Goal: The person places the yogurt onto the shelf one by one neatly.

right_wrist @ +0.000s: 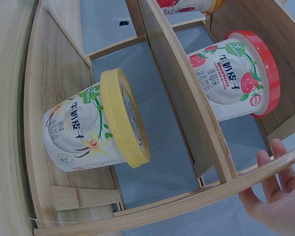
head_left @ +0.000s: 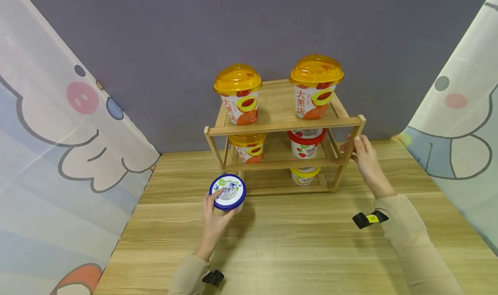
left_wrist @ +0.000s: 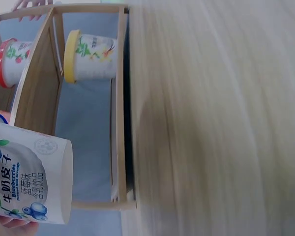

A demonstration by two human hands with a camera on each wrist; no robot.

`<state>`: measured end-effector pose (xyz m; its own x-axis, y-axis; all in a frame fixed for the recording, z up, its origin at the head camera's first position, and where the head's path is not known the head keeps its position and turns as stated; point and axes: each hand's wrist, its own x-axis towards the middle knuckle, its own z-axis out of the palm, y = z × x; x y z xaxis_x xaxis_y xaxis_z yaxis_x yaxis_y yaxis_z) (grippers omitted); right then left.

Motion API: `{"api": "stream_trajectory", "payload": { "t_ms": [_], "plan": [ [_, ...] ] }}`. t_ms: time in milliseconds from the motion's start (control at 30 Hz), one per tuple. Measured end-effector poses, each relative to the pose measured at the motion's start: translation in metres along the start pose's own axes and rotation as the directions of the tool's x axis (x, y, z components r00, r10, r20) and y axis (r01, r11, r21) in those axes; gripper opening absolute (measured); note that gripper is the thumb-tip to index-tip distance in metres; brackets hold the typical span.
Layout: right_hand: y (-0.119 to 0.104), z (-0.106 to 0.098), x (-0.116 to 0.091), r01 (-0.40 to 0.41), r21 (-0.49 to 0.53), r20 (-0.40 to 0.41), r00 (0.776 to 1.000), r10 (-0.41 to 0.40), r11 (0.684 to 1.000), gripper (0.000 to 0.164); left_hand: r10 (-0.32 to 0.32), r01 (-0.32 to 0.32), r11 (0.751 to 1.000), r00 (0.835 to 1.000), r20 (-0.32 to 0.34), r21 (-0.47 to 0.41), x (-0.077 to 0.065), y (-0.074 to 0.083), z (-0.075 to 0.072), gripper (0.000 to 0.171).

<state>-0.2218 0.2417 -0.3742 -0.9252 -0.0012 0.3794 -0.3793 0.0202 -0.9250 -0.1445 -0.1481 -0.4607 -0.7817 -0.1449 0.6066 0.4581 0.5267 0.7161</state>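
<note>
My left hand (head_left: 214,219) holds a blueberry milk-drink cup (left_wrist: 27,172) with a blue lid (head_left: 228,192), one finger lying across the lid. The cup is at the front left corner of a wooden rack (head_left: 288,190), its white base turned toward the rack in the left wrist view. My right hand (head_left: 367,165) grips the rack's right upright, fingers reaching behind it. On the bottom shelf, at the right, stands a yellow-lidded cup (right_wrist: 83,129). Above it on the middle shelf is a red-lidded strawberry cup (right_wrist: 231,78).
Two fruit cups with orange domed lids, a left one (head_left: 238,94) and a right one (head_left: 316,87), stand on the top shelf. Another orange-lidded cup (head_left: 250,149) is on the middle shelf's left. Behind the table (head_left: 288,243) rises a grey wall; printed curtains (head_left: 50,126) flank it.
</note>
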Motion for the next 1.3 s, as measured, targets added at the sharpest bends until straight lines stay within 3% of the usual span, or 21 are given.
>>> {"api": "stream_trajectory", "payload": {
  "t_ms": [167, 267, 333, 667, 1300],
  "plan": [
    [-0.001, 0.0, 0.0, 0.0, 0.006, 0.004, 1.0, 0.0, 1.0, 0.026, -0.021, 0.021, 1.0, 1.0, 0.01, -0.015, -0.001, 0.008, 0.011, 0.06],
    [-0.002, 0.0, 0.0, 0.002, 0.02, 0.003, 1.0, -0.002, 1.0, 0.024, -0.067, 0.068, 0.997, 0.997, 0.027, -0.038, -0.002, 0.009, 0.019, 0.06],
    [-0.002, 0.0, 0.0, 0.002, 0.013, -0.004, 1.0, -0.002, 1.0, 0.023, -0.088, 0.09, 0.995, 0.996, 0.033, -0.042, -0.004, 0.002, 0.026, 0.059],
    [-0.003, 0.0, 0.0, -0.004, 0.019, -0.003, 1.0, 0.004, 1.0, 0.025, -0.17, 0.175, 0.98, 0.984, 0.06, -0.089, 0.001, 0.002, 0.05, 0.057],
    [-0.002, 0.0, 0.0, -0.005, -0.005, -0.021, 1.0, 0.004, 1.0, 0.025, -0.22, 0.226, 0.969, 0.973, 0.069, -0.096, 0.017, -0.01, 0.082, 0.054]
  ]
}}
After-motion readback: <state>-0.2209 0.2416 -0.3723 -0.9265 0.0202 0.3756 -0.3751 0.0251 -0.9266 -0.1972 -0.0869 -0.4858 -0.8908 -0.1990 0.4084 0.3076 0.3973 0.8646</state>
